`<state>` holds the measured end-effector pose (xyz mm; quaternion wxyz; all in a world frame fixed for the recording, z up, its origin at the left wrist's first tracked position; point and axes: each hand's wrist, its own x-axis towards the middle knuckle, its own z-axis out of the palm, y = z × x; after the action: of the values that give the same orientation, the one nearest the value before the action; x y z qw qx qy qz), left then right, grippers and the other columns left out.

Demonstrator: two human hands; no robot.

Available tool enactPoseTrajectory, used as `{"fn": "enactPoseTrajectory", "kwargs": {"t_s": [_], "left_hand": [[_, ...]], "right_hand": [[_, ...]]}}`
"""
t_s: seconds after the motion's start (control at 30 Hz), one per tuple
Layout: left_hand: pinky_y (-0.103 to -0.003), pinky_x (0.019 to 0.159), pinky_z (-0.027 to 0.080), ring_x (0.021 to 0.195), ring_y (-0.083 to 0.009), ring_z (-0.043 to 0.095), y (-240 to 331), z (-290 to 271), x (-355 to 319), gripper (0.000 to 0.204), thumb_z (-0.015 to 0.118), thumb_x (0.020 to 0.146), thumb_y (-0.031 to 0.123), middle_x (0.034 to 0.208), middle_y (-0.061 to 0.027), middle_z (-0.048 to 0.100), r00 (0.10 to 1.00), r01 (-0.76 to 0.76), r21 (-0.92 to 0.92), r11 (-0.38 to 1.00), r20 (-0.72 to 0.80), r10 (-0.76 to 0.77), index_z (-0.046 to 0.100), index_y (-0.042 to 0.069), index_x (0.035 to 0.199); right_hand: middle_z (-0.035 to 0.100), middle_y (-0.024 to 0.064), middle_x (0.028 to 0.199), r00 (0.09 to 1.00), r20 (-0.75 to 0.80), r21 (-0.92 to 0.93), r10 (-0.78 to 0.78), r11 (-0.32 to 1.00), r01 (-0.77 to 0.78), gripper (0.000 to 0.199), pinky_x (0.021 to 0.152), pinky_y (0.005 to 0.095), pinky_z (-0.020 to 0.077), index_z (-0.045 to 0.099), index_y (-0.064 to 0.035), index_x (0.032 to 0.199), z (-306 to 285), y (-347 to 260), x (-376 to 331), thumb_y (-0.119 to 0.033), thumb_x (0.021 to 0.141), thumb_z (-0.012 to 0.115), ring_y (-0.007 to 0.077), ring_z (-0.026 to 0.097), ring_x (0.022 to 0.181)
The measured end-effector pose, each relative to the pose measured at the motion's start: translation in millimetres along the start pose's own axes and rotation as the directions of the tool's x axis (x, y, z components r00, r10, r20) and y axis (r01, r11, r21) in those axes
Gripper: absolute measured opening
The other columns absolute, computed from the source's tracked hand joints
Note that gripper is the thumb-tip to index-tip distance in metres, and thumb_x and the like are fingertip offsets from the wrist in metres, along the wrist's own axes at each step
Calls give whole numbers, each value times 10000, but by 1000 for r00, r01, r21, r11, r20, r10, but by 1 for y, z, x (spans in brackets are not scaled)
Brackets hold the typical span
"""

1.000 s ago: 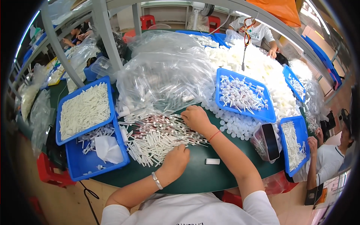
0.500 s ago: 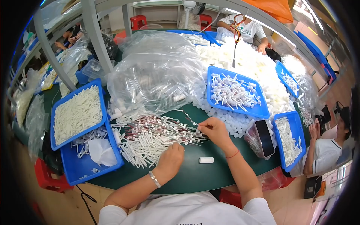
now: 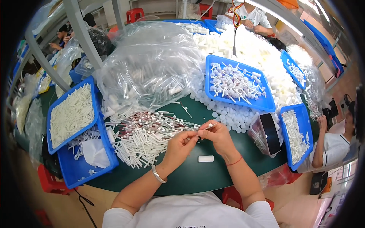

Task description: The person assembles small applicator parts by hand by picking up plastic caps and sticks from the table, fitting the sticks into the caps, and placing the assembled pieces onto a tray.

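My right hand [image 3: 217,137] pinches a thin dark-and-white stick [image 3: 210,125] with a small white collar near its tip. My left hand [image 3: 180,147] has its fingertips pinched together, meeting the right ones above the table; what lies in them is too small to make out. To the left of both hands spreads a pile of short white tubes [image 3: 141,151], beside a heap of thin sticks with dark red shafts and white collars [image 3: 146,125]. One white cylinder [image 3: 205,159] lies by itself on the green table [image 3: 186,178], just below my hands.
Blue trays of white tubes stand left [image 3: 72,114] and right [image 3: 295,140]. Another blue tray [image 3: 239,85] holds white-capped sticks. A clear plastic bag [image 3: 148,68] lies behind the pile. A phone [image 3: 270,135] leans on a plastic tub. Two co-workers sit across and at right.
My left hand has lifted off the tube pile and moved right to meet my right hand. The right hand with the stick has come slightly nearer and left. The view has shifted a little.
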<state>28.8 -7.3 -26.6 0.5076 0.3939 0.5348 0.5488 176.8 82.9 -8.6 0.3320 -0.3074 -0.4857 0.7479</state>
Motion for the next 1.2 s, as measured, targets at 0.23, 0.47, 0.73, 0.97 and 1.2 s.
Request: {"fn": "enactPoseTrajectory", "kwargs": {"t_s": [0.23,0.47,0.73,0.97,1.2], "left_hand": [[-185,501,395,592,-26,503,-2,-3,-2,168,622,914,134,731,28,571,999,-50,22,999,-8,50,639,24,1041],[-188,527,407,613,-31,530,-10,-8,-3,157,631,887,75,776,3,617,996,-83,104,991,-33,86,648,4,1026],[-165,530,387,632,-2,497,2,-12,-4,152,630,906,118,777,35,611,999,53,-61,997,11,-52,657,10,1009],[-196,520,408,580,-48,514,-18,-8,-2,130,663,868,91,763,-25,616,967,-232,223,947,-56,250,661,-2,959],[-172,534,411,623,-22,522,3,-8,-6,113,662,884,99,771,13,618,974,-188,282,941,-70,216,673,3,942]], "right_hand": [[641,58,845,999,36,-46,27,999,-25,138,721,250,481,626,-28,834,1,0,0,-26,766,746,133,606,770],[651,46,858,995,74,-132,68,990,-58,139,688,226,492,630,-25,845,0,8,-1,-6,772,748,93,609,767],[628,37,901,998,65,-51,-7,999,11,277,712,222,469,598,-12,1048,-3,-4,-5,-71,804,716,97,578,782],[669,40,896,978,150,-494,-146,846,202,97,749,223,489,674,9,908,-4,7,-4,-34,826,704,101,612,829],[666,58,920,998,66,-165,-16,986,27,91,748,222,492,657,2,914,1,4,-6,-43,844,692,97,605,830]]}}
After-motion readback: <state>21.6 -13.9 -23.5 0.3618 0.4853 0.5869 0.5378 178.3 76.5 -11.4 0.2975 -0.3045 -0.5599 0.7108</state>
